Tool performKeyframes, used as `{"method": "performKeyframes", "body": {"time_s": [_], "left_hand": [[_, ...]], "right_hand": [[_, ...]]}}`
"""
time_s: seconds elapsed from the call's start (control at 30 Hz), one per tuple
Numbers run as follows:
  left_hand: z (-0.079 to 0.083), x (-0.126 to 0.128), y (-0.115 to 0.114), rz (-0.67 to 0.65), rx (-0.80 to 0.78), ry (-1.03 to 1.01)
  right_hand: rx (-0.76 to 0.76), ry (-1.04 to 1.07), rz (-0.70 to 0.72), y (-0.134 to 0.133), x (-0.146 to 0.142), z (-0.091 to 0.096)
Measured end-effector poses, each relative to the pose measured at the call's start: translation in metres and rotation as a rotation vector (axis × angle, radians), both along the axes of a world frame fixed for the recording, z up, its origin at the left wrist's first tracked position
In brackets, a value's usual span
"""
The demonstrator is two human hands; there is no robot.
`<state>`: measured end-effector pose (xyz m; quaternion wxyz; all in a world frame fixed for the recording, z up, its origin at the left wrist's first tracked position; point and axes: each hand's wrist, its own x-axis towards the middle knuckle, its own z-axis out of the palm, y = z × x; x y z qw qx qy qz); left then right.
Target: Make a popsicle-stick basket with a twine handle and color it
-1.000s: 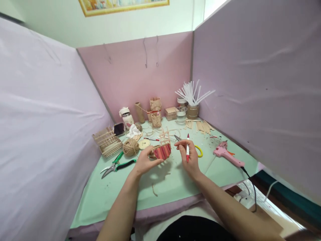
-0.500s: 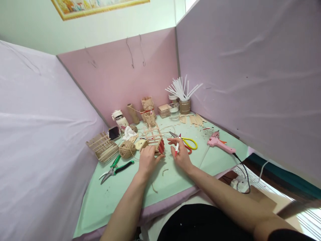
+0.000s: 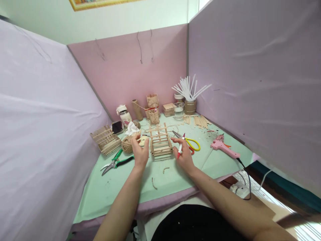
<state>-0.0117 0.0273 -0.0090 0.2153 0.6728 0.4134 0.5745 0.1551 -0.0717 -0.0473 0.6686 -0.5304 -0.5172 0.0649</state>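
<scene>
A small open crate made of wooden craft sticks [image 3: 161, 152] sits on the table between my hands, with longer sticks rising behind it. My left hand [image 3: 140, 153] is beside its left end, thumb and fingers apart, holding nothing. A white marker with red ends [image 3: 180, 150] is held in my right hand [image 3: 186, 160], close to the crate's right end. Just behind that hand lie scissors [image 3: 193, 144] with yellow and red handles. The ball of twine [image 3: 126, 144] is partly hidden by my left hand, and green-and-black pruning shears [image 3: 115, 163] lie to its left.
A pink glue gun [image 3: 224, 147] rests on the right, its cord [image 3: 247, 174] running off the edge. A second stick-built piece [image 3: 106, 140], a phone [image 3: 117, 127] and a bottle [image 3: 124, 115] stand left. Behind are a water cup [image 3: 179, 111] and white glue sticks [image 3: 189, 88].
My left hand has let go of the crate and moved left, opening. The crate now shows its slatted side instead of its red part. My right hand still holds the marker.
</scene>
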Motion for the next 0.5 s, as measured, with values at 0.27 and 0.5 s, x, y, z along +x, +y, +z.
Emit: {"method": "performKeyframes", "body": {"time_s": [0.27,0.5], "left_hand": [[-0.016,0.016,0.031,-0.284,-0.698,-0.373],[-0.016,0.019,0.03,-0.456,-0.743,-0.347]], "right_hand": [[0.053,-0.414,0.086,-0.007,-0.013,0.004],[-0.041,-0.484,0.021,-0.001,-0.012,0.0]]}}
